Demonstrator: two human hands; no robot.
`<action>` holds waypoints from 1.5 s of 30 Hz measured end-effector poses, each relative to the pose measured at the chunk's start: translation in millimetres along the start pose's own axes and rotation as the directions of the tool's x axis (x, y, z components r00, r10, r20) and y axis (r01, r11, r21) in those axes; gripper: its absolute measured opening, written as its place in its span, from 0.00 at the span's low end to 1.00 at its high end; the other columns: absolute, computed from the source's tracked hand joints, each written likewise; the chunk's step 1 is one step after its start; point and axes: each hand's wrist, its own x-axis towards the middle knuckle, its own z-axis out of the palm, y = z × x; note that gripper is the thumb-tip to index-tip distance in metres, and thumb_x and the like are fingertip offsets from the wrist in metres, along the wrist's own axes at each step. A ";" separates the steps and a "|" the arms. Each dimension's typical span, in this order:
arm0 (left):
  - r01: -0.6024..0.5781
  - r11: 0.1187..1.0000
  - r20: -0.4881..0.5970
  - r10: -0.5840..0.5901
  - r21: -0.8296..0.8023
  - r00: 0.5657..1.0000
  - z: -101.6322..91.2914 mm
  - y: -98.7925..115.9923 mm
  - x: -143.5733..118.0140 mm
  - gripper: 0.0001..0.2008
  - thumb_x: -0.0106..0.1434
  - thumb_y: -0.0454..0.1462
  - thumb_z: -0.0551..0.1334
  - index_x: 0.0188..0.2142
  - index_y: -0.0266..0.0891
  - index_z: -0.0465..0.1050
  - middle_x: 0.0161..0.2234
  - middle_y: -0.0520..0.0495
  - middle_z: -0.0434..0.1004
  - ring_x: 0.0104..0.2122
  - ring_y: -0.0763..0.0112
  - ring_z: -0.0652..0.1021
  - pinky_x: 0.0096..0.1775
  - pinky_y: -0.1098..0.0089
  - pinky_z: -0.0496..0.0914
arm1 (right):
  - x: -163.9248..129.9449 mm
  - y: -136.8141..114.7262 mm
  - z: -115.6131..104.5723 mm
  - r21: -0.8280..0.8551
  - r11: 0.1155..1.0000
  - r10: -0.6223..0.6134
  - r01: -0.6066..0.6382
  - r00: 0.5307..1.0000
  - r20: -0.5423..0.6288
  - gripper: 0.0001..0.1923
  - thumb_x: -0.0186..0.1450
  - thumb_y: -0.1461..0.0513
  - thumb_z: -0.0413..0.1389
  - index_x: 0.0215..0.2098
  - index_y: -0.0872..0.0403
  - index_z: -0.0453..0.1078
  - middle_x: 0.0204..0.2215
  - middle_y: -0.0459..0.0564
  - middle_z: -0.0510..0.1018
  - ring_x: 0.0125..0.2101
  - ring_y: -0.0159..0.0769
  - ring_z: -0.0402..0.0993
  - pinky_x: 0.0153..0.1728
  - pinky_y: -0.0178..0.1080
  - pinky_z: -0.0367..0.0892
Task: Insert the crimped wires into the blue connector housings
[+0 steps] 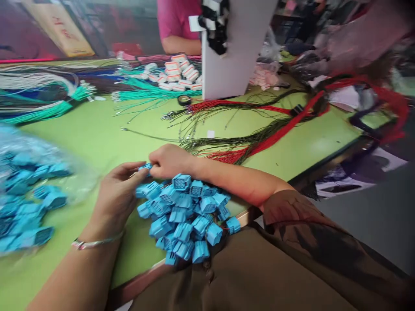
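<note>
A heap of blue plastic connectors [186,216] lies at the near edge of the green table [97,134]. My right hand [168,162] pinches one blue connector [146,166] just above the heap. My left hand [116,194] meets it from the left, fingertips touching the same connector, palm resting against the heap's left side. A thin bracelet circles my left wrist.
A clear bag of more blue connectors [26,194] lies at the left. Red and black wire bundles [259,138] spread to the right, teal and white wires [48,103] at the back left. A white board [233,56], white connectors [178,73] and a person in pink [178,26] stand behind.
</note>
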 end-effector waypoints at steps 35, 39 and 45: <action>-0.180 0.984 -0.037 0.180 -0.012 0.983 -26.7 -5.6 18.1 0.15 0.47 0.37 0.73 0.35 0.35 0.79 0.30 0.46 0.78 0.31 0.70 0.78 0.39 0.67 0.76 | 15.3 33.2 -6.5 -0.299 0.952 0.141 -0.067 0.962 0.235 0.09 0.59 0.61 0.58 0.37 0.52 0.79 0.37 0.53 0.81 0.34 0.37 0.72 0.30 0.37 0.57; -0.131 0.991 -0.037 0.132 0.012 0.991 -27.6 -6.0 19.5 0.15 0.47 0.36 0.72 0.36 0.35 0.78 0.30 0.47 0.78 0.31 0.71 0.78 0.38 0.67 0.76 | 15.5 31.5 -6.0 -0.311 0.950 0.108 -0.022 0.960 0.260 0.10 0.62 0.62 0.56 0.37 0.54 0.79 0.39 0.56 0.80 0.36 0.39 0.73 0.32 0.37 0.58; -0.114 0.992 -0.041 0.116 0.058 0.992 -28.4 -2.8 18.4 0.15 0.46 0.34 0.70 0.36 0.34 0.78 0.30 0.47 0.76 0.31 0.71 0.78 0.37 0.66 0.76 | 11.2 24.2 -18.1 -0.266 0.964 0.075 -0.014 0.973 0.219 0.11 0.62 0.67 0.53 0.38 0.58 0.78 0.36 0.55 0.81 0.34 0.36 0.71 0.34 0.37 0.58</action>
